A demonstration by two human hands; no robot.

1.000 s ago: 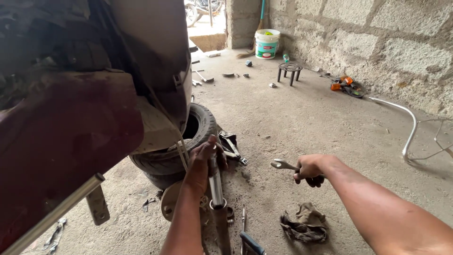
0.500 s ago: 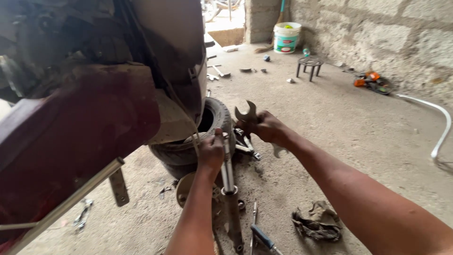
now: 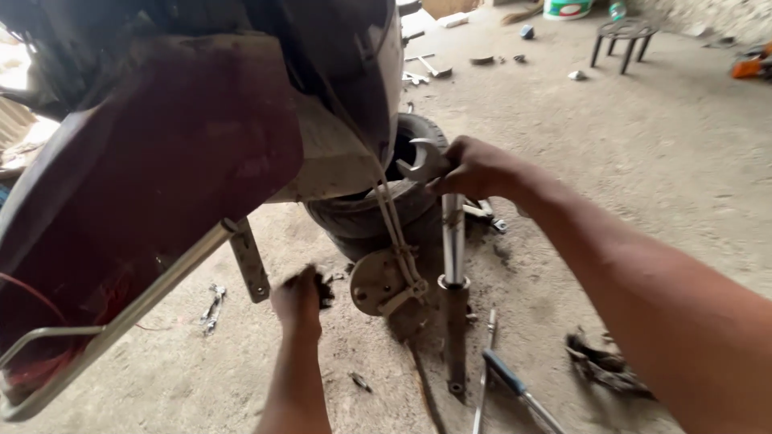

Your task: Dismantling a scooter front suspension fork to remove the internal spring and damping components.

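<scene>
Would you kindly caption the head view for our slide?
Right hand holds a wrench beside a tyre; left hand hovers near a metal disc.

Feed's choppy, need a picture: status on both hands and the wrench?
Right hand gripping open-end wrench beside tyre. Left hand low, grimy, near round metal plate. Fork tube stands between them.

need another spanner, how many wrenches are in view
2: an open-end wrench in the right hand by the tyre, and a small wrench on the floor at left. More may be hidden.
</scene>
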